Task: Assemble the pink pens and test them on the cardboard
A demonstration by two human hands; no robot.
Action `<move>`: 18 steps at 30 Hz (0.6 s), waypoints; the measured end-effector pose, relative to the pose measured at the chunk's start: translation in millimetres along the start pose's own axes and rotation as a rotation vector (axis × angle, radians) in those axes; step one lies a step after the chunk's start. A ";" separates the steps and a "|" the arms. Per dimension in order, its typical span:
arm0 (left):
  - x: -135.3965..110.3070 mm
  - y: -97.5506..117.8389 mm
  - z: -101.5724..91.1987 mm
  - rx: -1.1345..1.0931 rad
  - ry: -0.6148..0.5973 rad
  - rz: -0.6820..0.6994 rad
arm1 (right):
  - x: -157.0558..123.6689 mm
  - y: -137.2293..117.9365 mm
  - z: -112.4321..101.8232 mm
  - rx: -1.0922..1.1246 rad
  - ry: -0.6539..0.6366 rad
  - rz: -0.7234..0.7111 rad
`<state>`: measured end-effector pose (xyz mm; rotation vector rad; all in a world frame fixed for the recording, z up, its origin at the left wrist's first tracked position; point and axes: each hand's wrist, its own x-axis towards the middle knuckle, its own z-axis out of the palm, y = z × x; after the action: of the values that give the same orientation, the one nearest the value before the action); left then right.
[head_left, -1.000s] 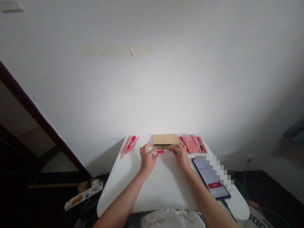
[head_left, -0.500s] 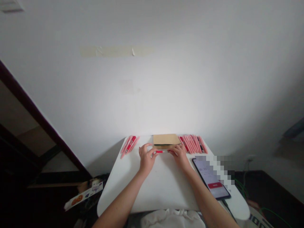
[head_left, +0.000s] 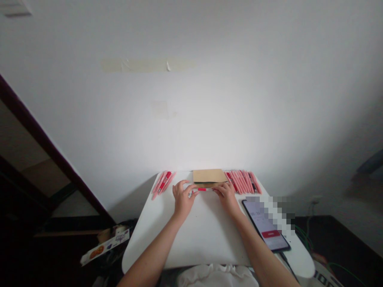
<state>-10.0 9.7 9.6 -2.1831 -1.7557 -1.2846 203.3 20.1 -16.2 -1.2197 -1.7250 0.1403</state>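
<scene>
My left hand point(head_left: 182, 198) and my right hand point(head_left: 226, 195) hold a thin red and white pen point(head_left: 204, 189) between them, level, just above the white table point(head_left: 206, 235). Each hand pinches one end with thumb and fingers. Right behind the pen lies a flat brown cardboard box point(head_left: 209, 176). A few pink pens point(head_left: 163, 182) lie at the far left of the table, close to my left hand. A row of several pink pens point(head_left: 243, 181) lies at the far right, beside my right hand.
A phone point(head_left: 265, 229) with a lit screen lies at the table's right edge, with a cable running off it. A white wall stands straight behind the table. A printed carton point(head_left: 104, 245) sits on the floor at the left.
Both hands have shifted slightly left and away with the pen still held between them. Nothing else has moved.
</scene>
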 end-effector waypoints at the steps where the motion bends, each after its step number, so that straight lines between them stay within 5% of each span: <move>1: -0.1 -0.4 -0.1 0.017 0.000 -0.011 | 0.3 0.9 -0.2 -0.004 0.010 0.006; 18: -5.7 -0.4 3.3 0.192 -0.098 -0.114 | 1.2 6.0 -0.4 -0.026 0.057 0.039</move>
<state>-8.5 7.0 3.7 -2.1004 -1.9746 -0.9952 207.5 23.8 -18.6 -1.2655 -1.6587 0.1054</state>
